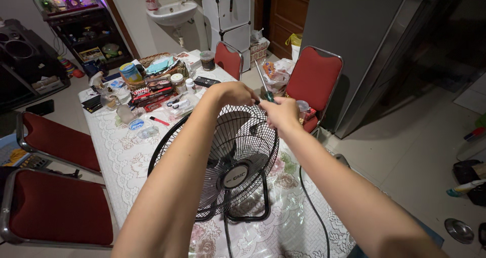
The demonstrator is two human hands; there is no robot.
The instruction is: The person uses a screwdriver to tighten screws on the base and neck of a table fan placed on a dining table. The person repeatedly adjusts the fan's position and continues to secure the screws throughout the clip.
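Black fan (pixel 230 162): stood at frame centre on the tabletop (pixel 121 157), grille apparently intact. Left hand (pixel 234 93) is closed on the top rim; right hand (pixel 280 112) is closed around a screwdriver (pixel 264 83) there. Dismantling judged barely begun.

A round silver-and-black badge (pixel 236 177) sat at the hub of the black fan grille. At the table's far end stood a cylindrical tin with a blue and yellow label (pixel 130 73), a white-lidded jar (pixel 177 81) and a small white bottle (pixel 190 85). Flat red and black packets (pixel 152 94) lay beside them. A dark tub (pixel 207 60) stood further back.
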